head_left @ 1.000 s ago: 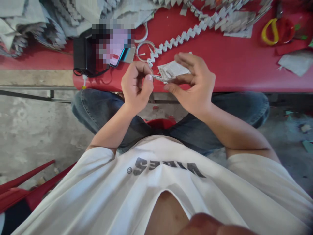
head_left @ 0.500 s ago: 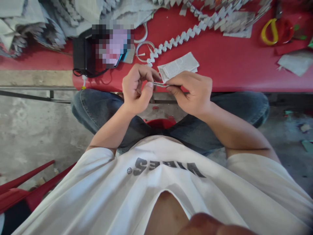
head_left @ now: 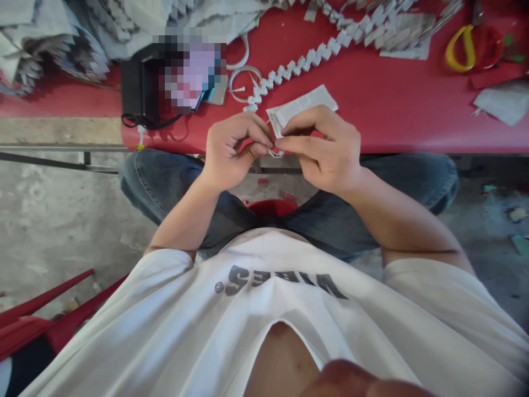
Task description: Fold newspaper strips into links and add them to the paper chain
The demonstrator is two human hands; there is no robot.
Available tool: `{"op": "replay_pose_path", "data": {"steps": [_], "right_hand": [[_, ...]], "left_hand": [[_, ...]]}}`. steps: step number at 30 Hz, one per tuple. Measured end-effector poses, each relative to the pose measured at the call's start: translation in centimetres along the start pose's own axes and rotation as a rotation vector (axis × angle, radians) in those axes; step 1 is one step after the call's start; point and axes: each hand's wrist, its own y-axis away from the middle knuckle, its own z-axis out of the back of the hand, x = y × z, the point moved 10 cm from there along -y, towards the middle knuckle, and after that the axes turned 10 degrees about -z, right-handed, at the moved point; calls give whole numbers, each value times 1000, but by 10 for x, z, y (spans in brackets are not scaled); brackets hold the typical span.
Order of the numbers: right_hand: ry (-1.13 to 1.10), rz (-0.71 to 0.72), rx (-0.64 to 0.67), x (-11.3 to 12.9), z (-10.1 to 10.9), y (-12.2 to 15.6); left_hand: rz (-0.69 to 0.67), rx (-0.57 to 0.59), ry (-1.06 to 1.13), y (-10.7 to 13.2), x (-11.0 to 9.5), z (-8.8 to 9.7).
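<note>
A small folded paper strip (head_left: 276, 154) hangs at the table's near edge, between my two hands. My left hand (head_left: 231, 151) is closed, pinching the strip's left end between thumb and forefinger. From the other side my right hand (head_left: 333, 149) has its forefinger tip on the bent strip; its thumb tip is partly hidden. Just beyond the fingers lie flat printed paper strips (head_left: 308, 103), partly covered by my right hand. A zigzag chain of folded paper (head_left: 301, 65) runs from near my left hand toward the upper right.
A black box-shaped device (head_left: 138, 91) with a cable stands left on the red table (head_left: 397, 116), near a blurred-out phone. Rolls of white tape (head_left: 247, 82) lie by the chain. Yellow-handled scissors (head_left: 462, 49) are at the far right. Woven paper pieces (head_left: 82, 49) fill the back left.
The paper strip, straight between both hands before, is now bent and shorter. My hands have come closer together, and my right forefinger has stretched onto the strip.
</note>
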Motion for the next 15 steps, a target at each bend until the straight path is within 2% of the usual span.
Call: {"op": "replay_pose_path", "data": {"steps": [4,8,12,15], "right_hand": [[-9,-14,-14,1,6,-4],[12,-57,14,-1,7,-6],[1,-12,26,0,2,-3],[-1,18,-12,-2,1,0]], "left_hand": [[-43,-1,34,-3,-1,-4],[57,6,127,-1,6,-14],[135,15,197,5,12,-23],[147,-8,215,8,16,-24]]}}
